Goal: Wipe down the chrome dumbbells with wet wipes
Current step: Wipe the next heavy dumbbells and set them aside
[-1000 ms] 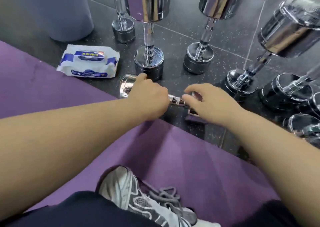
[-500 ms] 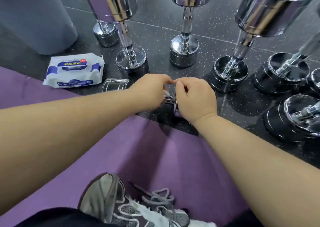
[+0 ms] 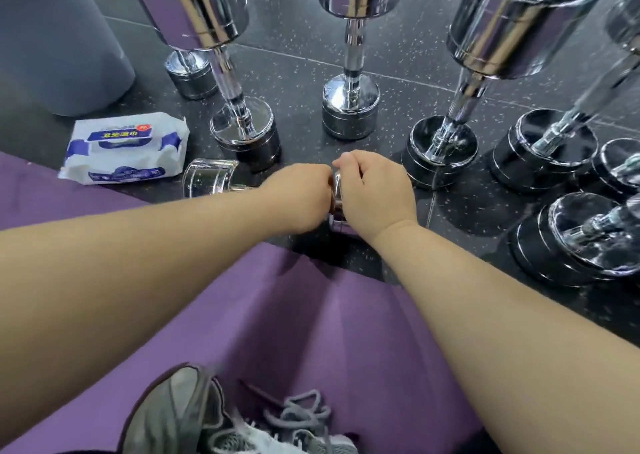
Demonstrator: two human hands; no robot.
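Observation:
A small chrome dumbbell (image 3: 207, 178) lies on its side on the dark speckled floor, by the purple mat's edge. Its left head shows clearly; the handle and most of the right head are covered by my hands. My left hand (image 3: 298, 199) is curled over the handle. My right hand (image 3: 375, 195) wraps its fingers over the dumbbell's right head. No wipe is visible in either hand. A white and blue pack of wet wipes (image 3: 126, 148) lies to the left of the dumbbell.
Several larger chrome dumbbells stand upright on end behind and to the right, such as one (image 3: 244, 131), another (image 3: 349, 105) and a third (image 3: 445, 148). A grey cylinder (image 3: 52, 45) stands at the far left. A purple mat (image 3: 311, 315) and a grey shoe (image 3: 194, 415) lie near me.
My right hand has slid from the handle onto the dumbbell's right head and closed over it. My left hand stays on the handle. The view has shifted, with the dumbbell still on the floor.

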